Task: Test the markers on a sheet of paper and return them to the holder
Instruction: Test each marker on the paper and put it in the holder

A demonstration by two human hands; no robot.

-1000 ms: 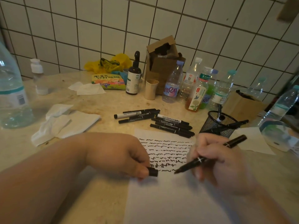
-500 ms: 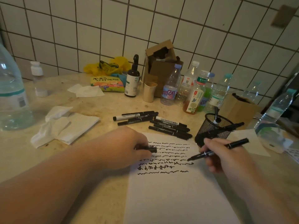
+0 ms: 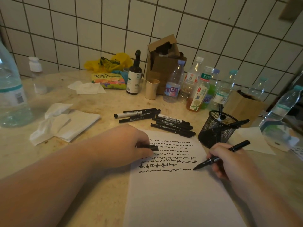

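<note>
A white sheet of paper (image 3: 177, 197) lies on the counter with several rows of black squiggles across its top half. My right hand (image 3: 229, 163) grips an uncapped black marker (image 3: 219, 157), its tip at the right end of the lowest squiggle line. My left hand (image 3: 129, 145) rests on the paper's top left corner and pinches the black marker cap (image 3: 154, 147). Several black markers (image 3: 157, 121) lie loose beyond the paper. The black mesh holder (image 3: 216, 128) stands at the paper's top right with two markers in it.
Crumpled tissues (image 3: 62, 123) lie left of the paper. A large water bottle (image 3: 11, 94) stands at far left. Plastic bottles (image 3: 196, 89), a paper cup (image 3: 151, 89), a dark pump bottle (image 3: 134, 76) and cardboard boxes (image 3: 164, 63) line the tiled wall. Another sheet (image 3: 252, 141) lies right of the holder.
My right hand drew a fresh squiggle line across the paper, left to right, ending at its right end. My left hand slid up the paper's left edge with the cap.
</note>
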